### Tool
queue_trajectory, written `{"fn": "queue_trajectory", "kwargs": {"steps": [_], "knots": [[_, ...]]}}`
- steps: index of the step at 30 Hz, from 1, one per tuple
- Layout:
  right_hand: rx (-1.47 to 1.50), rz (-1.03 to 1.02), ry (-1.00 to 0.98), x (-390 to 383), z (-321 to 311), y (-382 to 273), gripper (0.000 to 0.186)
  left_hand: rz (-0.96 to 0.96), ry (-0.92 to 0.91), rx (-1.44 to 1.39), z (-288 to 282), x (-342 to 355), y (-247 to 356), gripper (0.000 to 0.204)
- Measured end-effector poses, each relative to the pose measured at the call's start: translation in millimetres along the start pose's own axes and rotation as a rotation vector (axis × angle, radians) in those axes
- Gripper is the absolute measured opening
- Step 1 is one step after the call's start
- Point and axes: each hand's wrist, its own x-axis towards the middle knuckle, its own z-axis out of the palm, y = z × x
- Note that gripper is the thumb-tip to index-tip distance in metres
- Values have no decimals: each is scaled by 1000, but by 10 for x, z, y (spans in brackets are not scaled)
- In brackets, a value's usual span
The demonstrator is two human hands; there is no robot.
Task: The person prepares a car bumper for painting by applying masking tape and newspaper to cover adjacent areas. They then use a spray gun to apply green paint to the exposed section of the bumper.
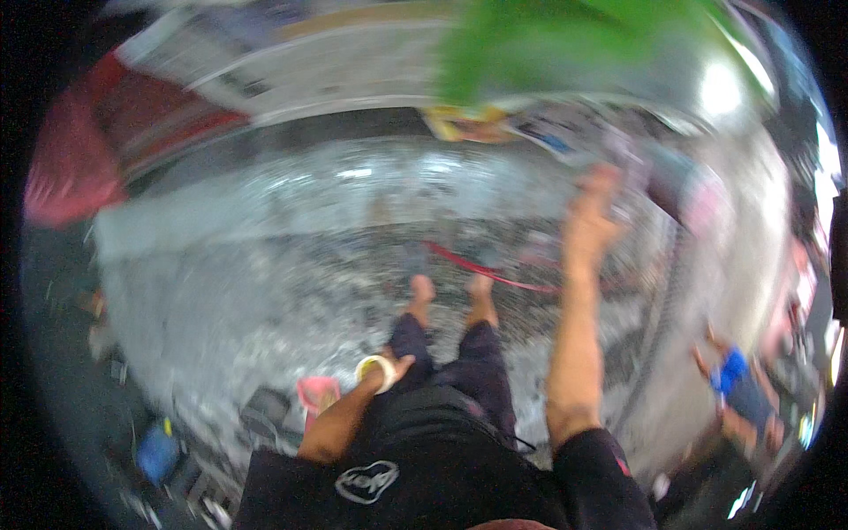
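My right arm stretches forward, and my right hand (594, 219) is at a crumpled, clear plastic-like thing (625, 163) beside the counter's edge. Blur smears its fingers, so I cannot tell whether they grip it. Low beside my dark shorts hangs my left hand (397, 362), its thumb apart from the fingers and nothing seen in it. Around that wrist sits a pale yellow ring (375, 374), like a roll of tape. A thin red strap or cord (481, 268) crosses in front of my feet toward my right forearm.
Ahead is a counter with printed sheets (344, 75) and a blurred green thing (565, 44). A pink plastic bag (71, 168) hangs at far left. A pink basket-like thing (318, 391) stands on the wet-looking grey floor (291, 283). Another person (742, 389) is at right.
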Motion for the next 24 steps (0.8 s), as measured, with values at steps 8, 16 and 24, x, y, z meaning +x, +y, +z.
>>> {"fn": "queue_trajectory", "kwargs": {"steps": [8, 16, 24], "knots": [[966, 900, 263, 309, -385, 21, 50, -4, -39, -30, 141, 43, -46, 99], [820, 712, 38, 129, -240, -252, 42, 4, -69, 19, 151, 182, -107, 102], [1243, 630, -115, 9, -262, -1081, 25, -59, -64, 57, -60, 43, 42, 105]]}}
